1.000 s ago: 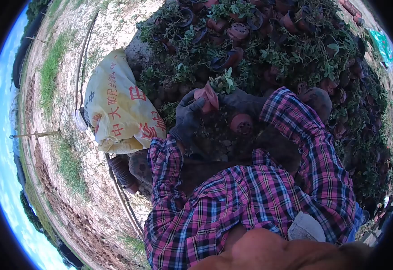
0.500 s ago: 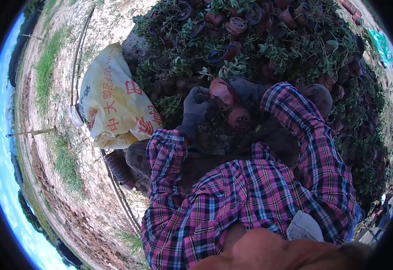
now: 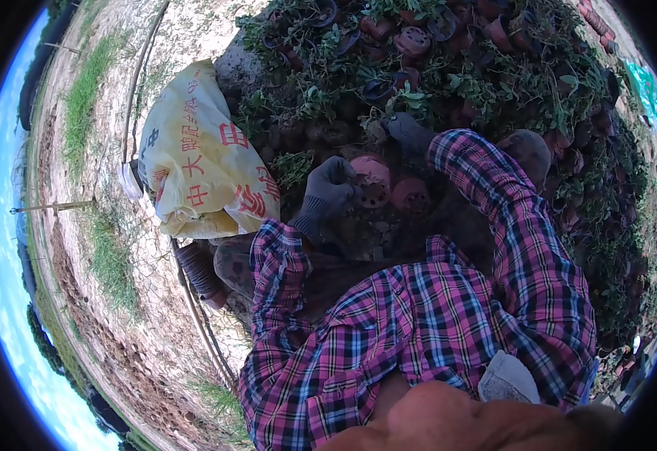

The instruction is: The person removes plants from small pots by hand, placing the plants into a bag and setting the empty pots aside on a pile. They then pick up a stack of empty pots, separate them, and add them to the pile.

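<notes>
My left hand, in a grey knit glove, is closed on the rim of a reddish-brown plastic plant pot with holes in its base. A second reddish-brown pot lies just right of it, near my knees. Beyond the pots, my right hand, in a dark grey glove, has its fingers curled in shadow beside a brownish clump. Whether the clump is in its grip is hard to see. Uprooted leafy plants and tumbled pots lie in a heap ahead of both hands.
A yellowish woven sack with red lettering stands to my left. Behind it a stack of nested pots lies near a thin hose. Dry cracked ground stretches left. Green plastic lies far right.
My right hand has moved forward, away from the pot. The pot in my left hand has tipped, so its holed base shows more. The view has shifted slightly.
</notes>
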`<act>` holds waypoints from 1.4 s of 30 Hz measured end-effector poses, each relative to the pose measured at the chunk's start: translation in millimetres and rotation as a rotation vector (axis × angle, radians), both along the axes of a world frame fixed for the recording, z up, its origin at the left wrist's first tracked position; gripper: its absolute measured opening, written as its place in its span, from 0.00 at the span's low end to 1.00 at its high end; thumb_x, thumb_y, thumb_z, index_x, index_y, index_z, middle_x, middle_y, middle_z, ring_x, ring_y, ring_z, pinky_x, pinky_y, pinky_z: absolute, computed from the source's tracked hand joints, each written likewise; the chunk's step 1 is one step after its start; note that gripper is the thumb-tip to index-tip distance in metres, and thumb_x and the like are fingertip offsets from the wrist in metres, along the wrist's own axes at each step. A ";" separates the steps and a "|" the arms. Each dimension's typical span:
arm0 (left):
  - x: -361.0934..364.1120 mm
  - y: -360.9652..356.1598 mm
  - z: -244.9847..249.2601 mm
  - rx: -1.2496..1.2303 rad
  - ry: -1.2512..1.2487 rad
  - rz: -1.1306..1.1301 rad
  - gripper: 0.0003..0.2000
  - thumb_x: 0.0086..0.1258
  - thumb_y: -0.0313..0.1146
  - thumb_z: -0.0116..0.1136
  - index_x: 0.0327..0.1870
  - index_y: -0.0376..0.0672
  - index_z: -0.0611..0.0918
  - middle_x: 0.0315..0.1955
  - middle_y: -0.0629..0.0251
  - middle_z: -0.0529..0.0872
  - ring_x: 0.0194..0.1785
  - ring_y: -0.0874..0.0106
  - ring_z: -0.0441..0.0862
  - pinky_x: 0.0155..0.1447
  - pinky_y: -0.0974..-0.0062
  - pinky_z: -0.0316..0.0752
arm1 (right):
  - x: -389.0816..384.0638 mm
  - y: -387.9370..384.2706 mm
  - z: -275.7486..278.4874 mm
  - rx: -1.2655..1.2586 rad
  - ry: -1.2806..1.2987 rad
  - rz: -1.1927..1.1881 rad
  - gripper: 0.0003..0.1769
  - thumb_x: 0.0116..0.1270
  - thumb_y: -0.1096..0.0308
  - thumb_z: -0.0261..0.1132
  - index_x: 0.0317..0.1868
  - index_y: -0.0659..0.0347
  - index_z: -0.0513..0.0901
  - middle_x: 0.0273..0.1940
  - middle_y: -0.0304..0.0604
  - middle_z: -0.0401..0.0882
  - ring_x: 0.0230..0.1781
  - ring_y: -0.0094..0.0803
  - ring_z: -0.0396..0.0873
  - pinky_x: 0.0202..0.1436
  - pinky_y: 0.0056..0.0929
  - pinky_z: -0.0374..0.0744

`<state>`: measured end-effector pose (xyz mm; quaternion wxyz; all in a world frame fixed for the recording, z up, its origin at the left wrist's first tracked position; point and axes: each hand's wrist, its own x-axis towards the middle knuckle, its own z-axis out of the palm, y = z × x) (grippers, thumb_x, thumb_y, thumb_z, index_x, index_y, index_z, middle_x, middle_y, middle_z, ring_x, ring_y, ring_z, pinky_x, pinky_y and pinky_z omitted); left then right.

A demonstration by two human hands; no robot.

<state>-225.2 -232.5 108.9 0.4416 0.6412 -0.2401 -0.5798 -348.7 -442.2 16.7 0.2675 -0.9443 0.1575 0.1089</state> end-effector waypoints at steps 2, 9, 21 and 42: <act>16.0 8.3 -22.9 0.190 -0.254 -0.271 0.11 0.52 0.18 0.55 0.37 0.40 0.74 0.28 0.63 0.80 0.26 0.75 0.80 0.29 0.80 0.74 | 21.3 1.2 -11.2 0.441 -0.048 -0.382 0.17 0.67 0.59 0.52 0.46 0.66 0.74 0.35 0.44 0.76 0.29 0.31 0.73 0.34 0.32 0.73; -1.2 -3.3 -44.3 0.281 -0.443 -0.291 0.15 0.54 0.28 0.63 0.43 0.41 0.77 0.28 0.67 0.80 0.30 0.80 0.78 0.35 0.81 0.73 | 49.7 -10.9 -4.4 1.303 -0.285 -0.185 0.33 0.62 0.68 0.58 0.66 0.60 0.54 0.47 0.46 0.72 0.47 0.33 0.73 0.47 0.29 0.74; -88.1 -15.1 -66.5 -0.020 -0.605 -0.677 0.14 0.54 0.27 0.61 0.43 0.42 0.78 0.28 0.64 0.84 0.31 0.79 0.80 0.34 0.78 0.73 | -128.4 77.4 -8.6 0.183 0.346 0.165 0.64 0.31 0.41 0.74 0.68 0.37 0.46 0.68 0.53 0.40 0.67 0.56 0.46 0.65 0.50 0.57; -90.5 0.2 -83.8 0.099 -0.963 -0.802 0.29 0.57 0.40 0.55 0.62 0.61 0.62 0.46 0.55 0.73 0.49 0.54 0.74 0.48 0.58 0.71 | -134.7 76.5 -61.2 0.356 0.109 0.028 0.57 0.38 0.51 0.73 0.67 0.31 0.47 0.58 0.53 0.59 0.56 0.53 0.65 0.55 0.46 0.69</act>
